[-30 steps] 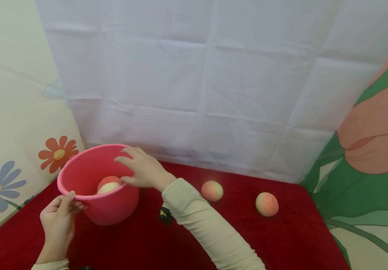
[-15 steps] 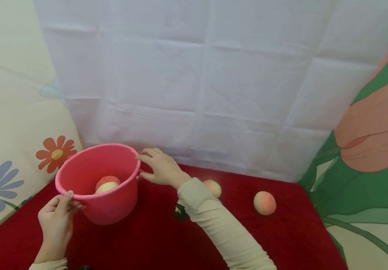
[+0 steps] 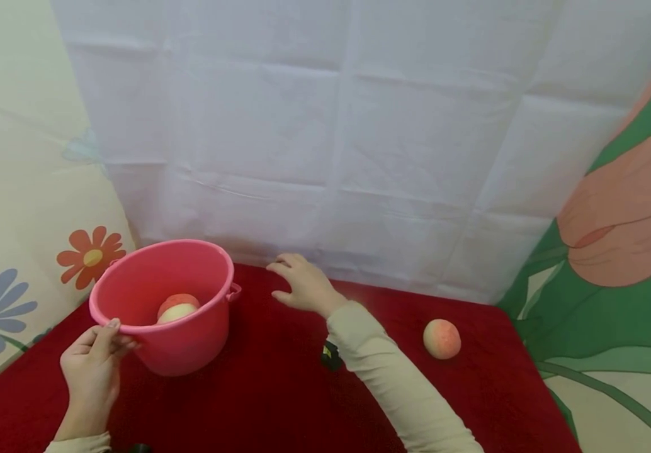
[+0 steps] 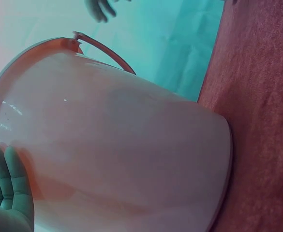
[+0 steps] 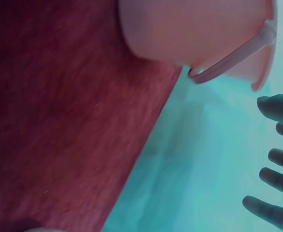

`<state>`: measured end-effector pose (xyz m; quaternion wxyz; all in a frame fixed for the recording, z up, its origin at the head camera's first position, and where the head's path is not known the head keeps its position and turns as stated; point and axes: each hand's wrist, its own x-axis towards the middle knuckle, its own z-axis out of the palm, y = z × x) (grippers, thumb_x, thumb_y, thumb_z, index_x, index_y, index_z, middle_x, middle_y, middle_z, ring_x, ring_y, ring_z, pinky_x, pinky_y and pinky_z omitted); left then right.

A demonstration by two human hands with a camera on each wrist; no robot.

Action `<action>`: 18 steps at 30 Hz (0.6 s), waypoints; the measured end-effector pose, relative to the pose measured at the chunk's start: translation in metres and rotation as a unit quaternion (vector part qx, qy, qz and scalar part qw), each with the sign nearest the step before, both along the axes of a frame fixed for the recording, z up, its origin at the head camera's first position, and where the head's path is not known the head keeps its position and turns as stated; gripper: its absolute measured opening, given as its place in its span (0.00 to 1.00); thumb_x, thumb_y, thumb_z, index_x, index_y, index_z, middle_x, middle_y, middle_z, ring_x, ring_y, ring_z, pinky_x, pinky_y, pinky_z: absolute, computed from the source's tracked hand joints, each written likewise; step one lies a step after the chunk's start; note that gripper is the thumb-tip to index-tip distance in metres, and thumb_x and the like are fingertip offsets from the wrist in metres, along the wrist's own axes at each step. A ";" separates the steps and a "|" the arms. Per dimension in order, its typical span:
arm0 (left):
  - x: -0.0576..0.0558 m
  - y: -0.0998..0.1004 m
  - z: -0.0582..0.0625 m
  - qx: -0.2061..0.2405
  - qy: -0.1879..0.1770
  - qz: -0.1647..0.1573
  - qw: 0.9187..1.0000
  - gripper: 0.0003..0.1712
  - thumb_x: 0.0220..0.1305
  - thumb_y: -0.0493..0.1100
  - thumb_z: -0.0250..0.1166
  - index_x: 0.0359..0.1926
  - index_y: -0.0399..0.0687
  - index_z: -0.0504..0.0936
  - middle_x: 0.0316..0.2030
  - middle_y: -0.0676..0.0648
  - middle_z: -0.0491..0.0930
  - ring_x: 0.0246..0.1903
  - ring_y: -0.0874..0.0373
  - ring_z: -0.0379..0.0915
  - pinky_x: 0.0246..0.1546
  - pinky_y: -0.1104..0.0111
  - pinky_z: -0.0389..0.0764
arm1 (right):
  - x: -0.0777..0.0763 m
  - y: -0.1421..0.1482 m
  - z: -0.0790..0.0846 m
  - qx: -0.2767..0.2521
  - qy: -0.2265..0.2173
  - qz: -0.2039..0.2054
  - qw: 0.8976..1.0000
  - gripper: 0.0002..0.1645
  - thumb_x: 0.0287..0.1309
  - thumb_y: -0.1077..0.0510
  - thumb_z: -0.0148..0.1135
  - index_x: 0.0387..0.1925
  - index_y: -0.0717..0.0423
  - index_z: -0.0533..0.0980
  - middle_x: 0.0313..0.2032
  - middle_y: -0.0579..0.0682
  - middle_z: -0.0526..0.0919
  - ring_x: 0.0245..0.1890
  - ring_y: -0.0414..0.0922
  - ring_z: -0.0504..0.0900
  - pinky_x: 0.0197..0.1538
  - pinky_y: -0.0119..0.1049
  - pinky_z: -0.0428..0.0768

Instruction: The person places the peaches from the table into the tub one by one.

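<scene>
1. From the head view, I see a pink bucket (image 3: 186, 349) standing on a red cloth (image 3: 269, 396). At least one soft peach (image 3: 179, 309), red and cream, sits inside the bucket.
2. The left hand (image 3: 92, 371) is at the bucket's near left side. It pinches the rim, with the thumb on top and the other fingers tucked around the edge.
3. The right hand (image 3: 305, 286) is over to the right of the bucket, not touching it. Its fingers are wide apart and a little bent, and they hold nothing.
4. Another peach (image 3: 442, 339) lies on the cloth, well to the right of the bucket. Behind the bucket hangs a white sheet (image 3: 325, 126). An orange flower (image 3: 92, 258) is drawn on the wall cloth left of the bucket.
5. From the left wrist view, the bucket's side is very big. The left hand's fingers lie against it near the rim; I can't see the thumb here. The bucket's handle (image 4: 107, 53) hangs down from the rim. A bit of the right hand shows past the bucket.
6. From the right wrist view, the right hand's fingers are spread beside the bucket, with a gap between. They have nothing in them.
</scene>
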<state>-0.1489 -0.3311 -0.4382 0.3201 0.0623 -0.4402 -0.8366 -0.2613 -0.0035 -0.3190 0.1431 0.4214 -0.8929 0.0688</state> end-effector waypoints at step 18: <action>0.014 0.024 0.029 0.012 -0.046 0.030 0.998 0.09 0.58 0.36 0.63 0.24 0.34 0.81 0.15 0.45 0.79 0.16 0.57 0.78 0.22 0.68 0.81 | -0.020 0.045 -0.043 -0.008 -0.040 -0.040 0.998 0.29 0.53 0.51 0.64 0.55 0.57 0.71 0.55 0.58 0.70 0.56 0.52 0.68 0.55 0.43 0.71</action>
